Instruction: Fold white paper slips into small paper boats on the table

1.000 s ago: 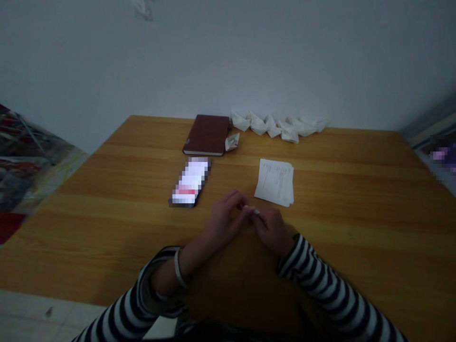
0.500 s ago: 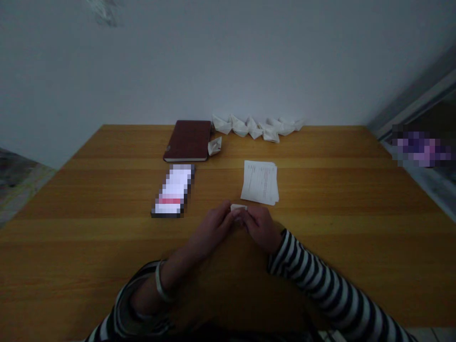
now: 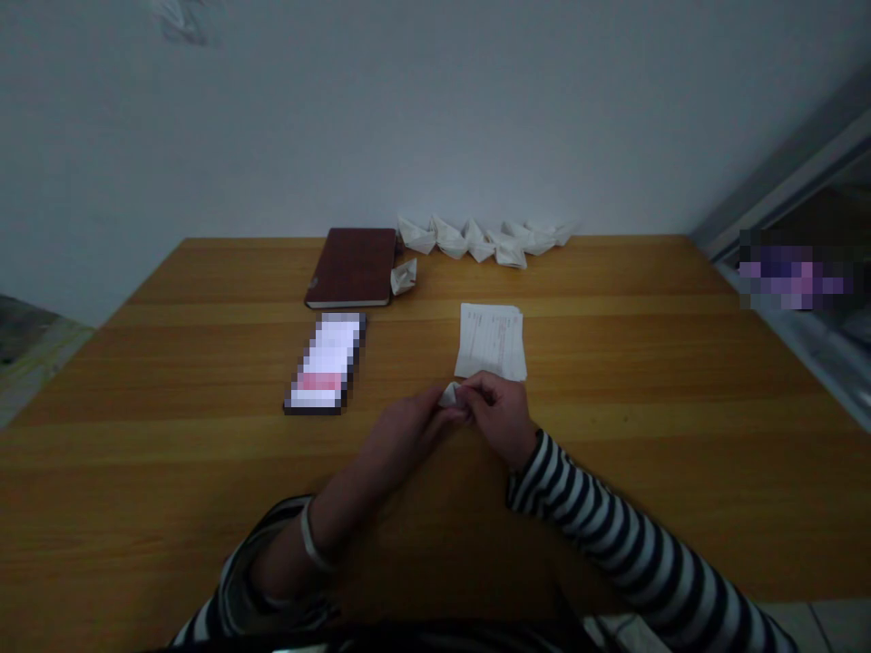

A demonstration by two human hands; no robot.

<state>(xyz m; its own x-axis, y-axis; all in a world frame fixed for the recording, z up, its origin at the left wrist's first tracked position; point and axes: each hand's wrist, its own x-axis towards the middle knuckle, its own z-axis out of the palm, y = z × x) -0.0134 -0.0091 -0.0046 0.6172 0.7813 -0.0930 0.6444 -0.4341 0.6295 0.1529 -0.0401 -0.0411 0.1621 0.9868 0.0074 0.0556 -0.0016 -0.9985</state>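
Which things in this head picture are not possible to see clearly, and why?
In the head view:
White paper piece: full shape hidden by left hand and right hand.
Phone: screen content lost in pixelation.
Paper stack: print too small to read.
Right sleeve: cut off by bottom edge.

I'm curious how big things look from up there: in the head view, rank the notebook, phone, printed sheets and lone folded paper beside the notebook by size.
1. Notebook: largest
2. Phone and printed sheets: too alike to rank; the right hand hides part of the sheets
3. Lone folded paper: clearly smallest
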